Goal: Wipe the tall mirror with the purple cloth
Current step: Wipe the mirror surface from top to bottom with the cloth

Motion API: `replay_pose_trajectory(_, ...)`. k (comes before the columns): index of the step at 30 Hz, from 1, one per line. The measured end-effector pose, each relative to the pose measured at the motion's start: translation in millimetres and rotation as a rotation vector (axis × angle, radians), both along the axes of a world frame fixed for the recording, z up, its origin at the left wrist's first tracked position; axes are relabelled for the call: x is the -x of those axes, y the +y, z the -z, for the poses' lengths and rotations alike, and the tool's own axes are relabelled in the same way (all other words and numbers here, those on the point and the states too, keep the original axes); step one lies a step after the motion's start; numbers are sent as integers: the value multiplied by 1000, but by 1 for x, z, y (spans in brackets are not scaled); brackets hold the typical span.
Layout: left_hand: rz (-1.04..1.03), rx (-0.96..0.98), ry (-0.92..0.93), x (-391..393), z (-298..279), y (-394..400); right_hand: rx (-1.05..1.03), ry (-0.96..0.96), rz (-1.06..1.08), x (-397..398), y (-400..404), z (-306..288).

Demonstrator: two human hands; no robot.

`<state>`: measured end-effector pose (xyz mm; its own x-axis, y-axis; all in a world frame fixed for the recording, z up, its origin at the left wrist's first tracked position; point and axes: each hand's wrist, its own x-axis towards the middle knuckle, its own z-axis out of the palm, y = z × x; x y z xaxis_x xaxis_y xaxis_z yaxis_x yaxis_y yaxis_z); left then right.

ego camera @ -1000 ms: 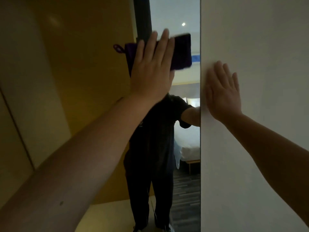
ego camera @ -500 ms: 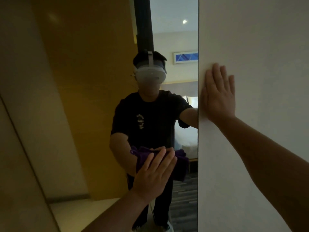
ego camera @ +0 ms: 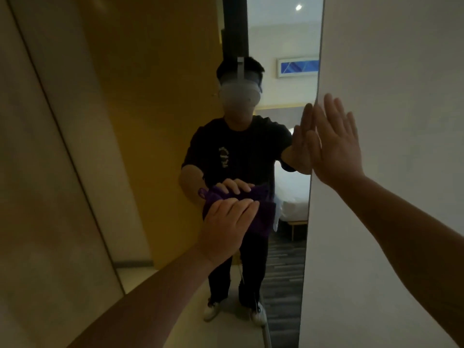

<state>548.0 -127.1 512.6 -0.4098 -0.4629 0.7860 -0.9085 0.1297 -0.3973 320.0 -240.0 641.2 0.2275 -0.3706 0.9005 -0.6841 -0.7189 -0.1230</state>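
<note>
Left hand (ego camera: pixel 227 226) flat against the tall mirror (ego camera: pixel 155 146), fingers (ego camera: pixel 241 205) extended and close together, pressing the purple cloth (ego camera: pixel 261 214) onto the glass rather than clutching it. Cloth bunched beneath and beyond the fingertips, most of it spilling past them toward the mirror's right edge, with a small loop showing just above the knuckle side. Right hand (ego camera: pixel 334 146) open, fingers (ego camera: pixel 331 109) spread and pointing up, palm laid on the pale wall (ego camera: pixel 401 121) immediately beside the mirror's right edge; holding nothing, apparently bracing. Reflection of both hands visible directly opposite the fingers, confirming contact with the surface. Wiping judged to be in progress at mid height of the glass. No streaks, smears or wet bands discernible in the dim light, so cleaned and uncleaned areas cannot be told apart. Glass above the left fingertips, the wide expanse to their left, and the whole lower part below the wrist down to the floor line all present as ground to be covered or confirmed. Extent of completion therefore undetermined; task assessed as under way, not finished.
</note>
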Motion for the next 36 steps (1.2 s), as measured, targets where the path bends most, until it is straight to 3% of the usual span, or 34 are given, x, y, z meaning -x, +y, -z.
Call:
replay_pose_trajectory(12, -139, 147, 70, -158, 35, 121, 28, 210, -128, -148, 100, 117)
replay_pose_trajectory(18, -157, 272, 81, -221, 49, 137, 63, 235, -105, -204, 123, 173)
replay_pose_trajectory(31, -115, 521, 19, -218, 165, 95, 392, 271, 113, -232, 103, 296)
replay_pose_trajectory(36, -151, 597, -12, -209, 185, 94, 315, 215, 280, -235, 89, 312)
